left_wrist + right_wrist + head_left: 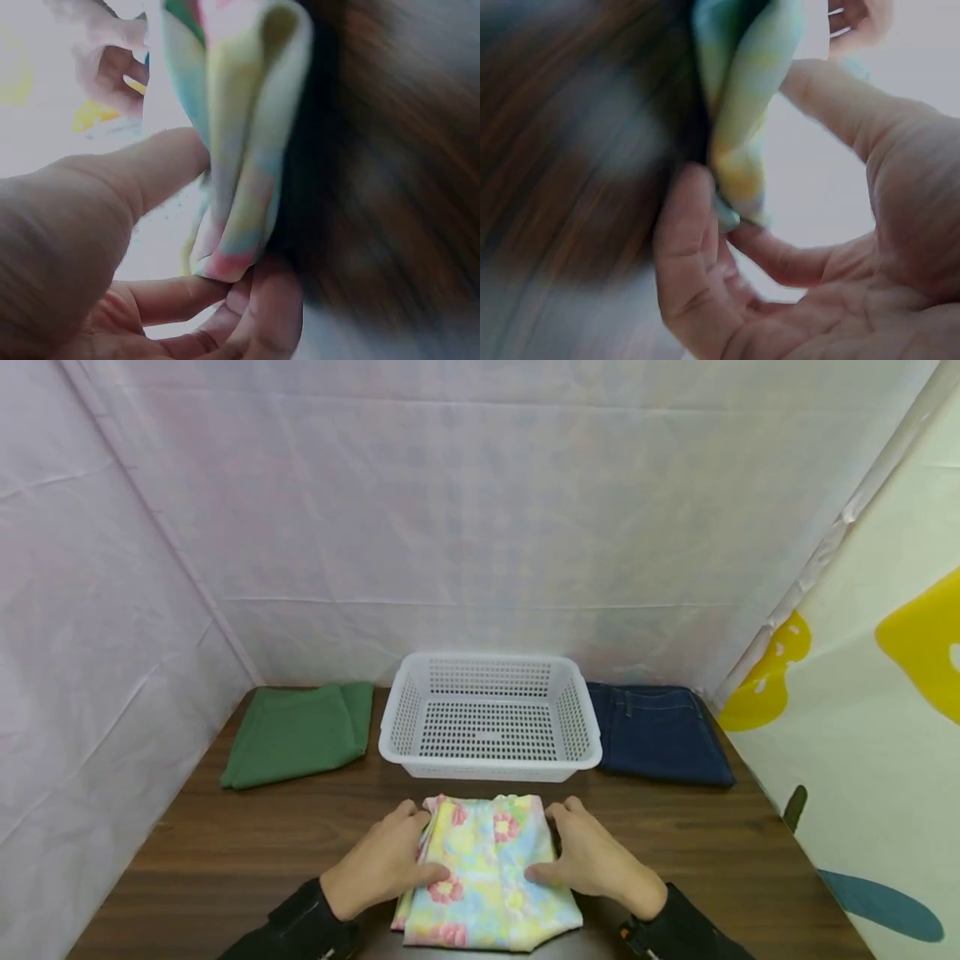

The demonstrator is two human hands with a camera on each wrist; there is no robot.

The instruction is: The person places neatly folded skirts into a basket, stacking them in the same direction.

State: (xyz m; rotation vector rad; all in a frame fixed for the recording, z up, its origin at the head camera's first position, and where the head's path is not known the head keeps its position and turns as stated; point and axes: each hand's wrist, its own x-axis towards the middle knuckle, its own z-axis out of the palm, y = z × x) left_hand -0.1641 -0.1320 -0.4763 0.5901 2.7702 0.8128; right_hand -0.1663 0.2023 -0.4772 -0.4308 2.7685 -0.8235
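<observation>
A folded floral garment (480,902), pastel yellow and blue with pink flowers, lies near the table's front edge. My left hand (382,868) grips its left side, thumb on top and fingers at the edge. On the opposite side, my right hand (592,860) holds it the same way. Stacked fabric layers of the garment (247,150) show between thumb and fingers in the left wrist view. In the right wrist view, fingertips (694,187) tuck under the garment's edge (742,157), with the thumb against its upper face.
A white perforated basket (487,770) stands behind the garment, with nothing in it. Left of it lies a folded green cloth (300,735); folded dark blue jeans (663,735) lie to its right. White sheeting (480,527) hangs behind the wooden table (202,860).
</observation>
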